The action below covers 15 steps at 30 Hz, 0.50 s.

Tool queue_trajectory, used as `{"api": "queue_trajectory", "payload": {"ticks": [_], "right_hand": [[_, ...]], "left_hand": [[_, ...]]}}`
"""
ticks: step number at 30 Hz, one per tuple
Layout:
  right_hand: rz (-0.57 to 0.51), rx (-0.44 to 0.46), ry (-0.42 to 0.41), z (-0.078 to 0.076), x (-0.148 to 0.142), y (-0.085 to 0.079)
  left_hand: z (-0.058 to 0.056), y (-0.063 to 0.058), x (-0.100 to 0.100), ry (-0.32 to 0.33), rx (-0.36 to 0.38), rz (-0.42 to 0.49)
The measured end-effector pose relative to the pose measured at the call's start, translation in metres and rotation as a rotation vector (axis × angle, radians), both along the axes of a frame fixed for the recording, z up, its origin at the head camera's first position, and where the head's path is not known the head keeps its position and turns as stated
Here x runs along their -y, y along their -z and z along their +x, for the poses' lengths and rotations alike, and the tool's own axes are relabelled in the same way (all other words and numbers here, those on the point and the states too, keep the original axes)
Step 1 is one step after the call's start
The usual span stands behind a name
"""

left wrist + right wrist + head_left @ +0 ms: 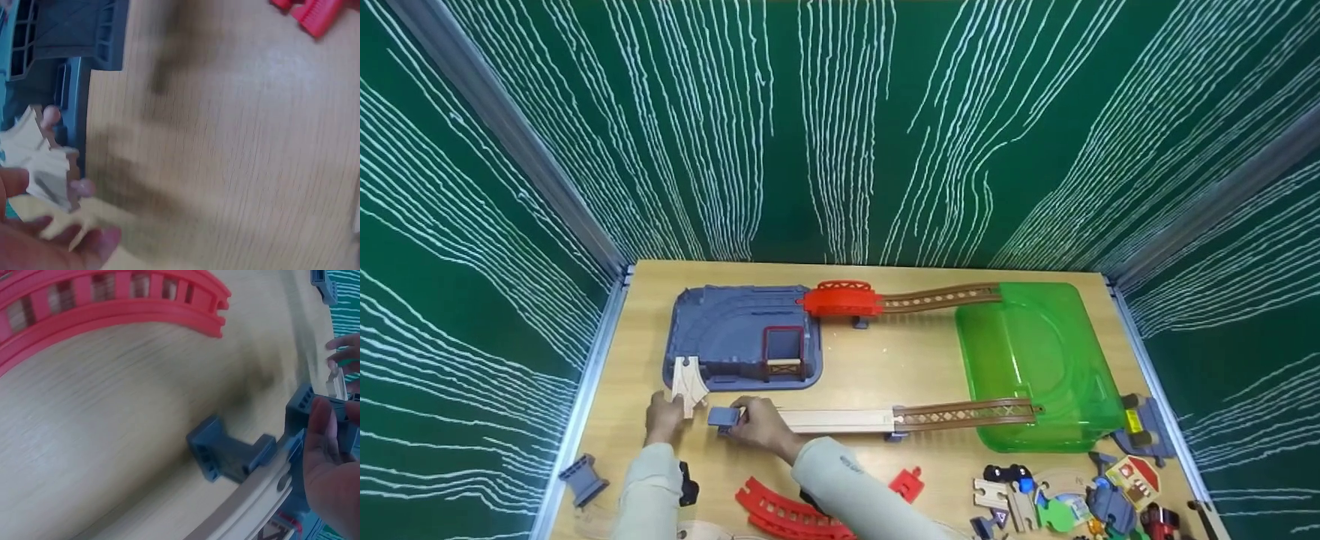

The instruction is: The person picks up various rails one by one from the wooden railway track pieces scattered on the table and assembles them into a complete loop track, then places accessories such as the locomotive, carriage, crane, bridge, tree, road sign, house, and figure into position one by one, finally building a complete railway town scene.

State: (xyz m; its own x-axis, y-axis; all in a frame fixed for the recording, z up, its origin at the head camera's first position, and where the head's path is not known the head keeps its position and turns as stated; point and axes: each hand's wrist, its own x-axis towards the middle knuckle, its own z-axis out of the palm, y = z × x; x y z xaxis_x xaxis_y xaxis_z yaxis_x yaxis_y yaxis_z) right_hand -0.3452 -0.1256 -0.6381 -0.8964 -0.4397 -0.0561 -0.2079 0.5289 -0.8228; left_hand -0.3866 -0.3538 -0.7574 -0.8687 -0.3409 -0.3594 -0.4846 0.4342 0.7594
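Observation:
My left hand [664, 418] pinches a pale wooden switch track [688, 384], its far end over the front left corner of the grey plastic base [720, 341]. In the left wrist view, two round pegs stick out from the switch track [48, 177], with the thumb [14, 181] against it. My right hand [763, 426] holds a grey bridge support [724, 417] at the left end of the straight wooden track [840, 421]. A second grey support [230, 450] stands beside this track in the right wrist view.
At the right, brown track [964, 412] runs onto an upturned green bin [1035, 360]. A red bridge [842, 298] spans the back. Red curved track [795, 514] lies in front, another support [583, 480] at front left. Several toys [1057, 510] are piled at front right.

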Motion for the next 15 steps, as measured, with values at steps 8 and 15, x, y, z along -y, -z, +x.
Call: {"api": "queue_trajectory", "payload": {"ticks": [8,15], "right_hand": [[0.018,0.088,0.029,0.007,0.02,0.01],[-0.055,0.173,0.03,0.013,0.035,0.023]], "left_hand": [[-0.013,0.061,0.027,-0.034,-0.092,0.5],[0.006,-0.016,0.003,-0.077,-0.016,0.564]]}}
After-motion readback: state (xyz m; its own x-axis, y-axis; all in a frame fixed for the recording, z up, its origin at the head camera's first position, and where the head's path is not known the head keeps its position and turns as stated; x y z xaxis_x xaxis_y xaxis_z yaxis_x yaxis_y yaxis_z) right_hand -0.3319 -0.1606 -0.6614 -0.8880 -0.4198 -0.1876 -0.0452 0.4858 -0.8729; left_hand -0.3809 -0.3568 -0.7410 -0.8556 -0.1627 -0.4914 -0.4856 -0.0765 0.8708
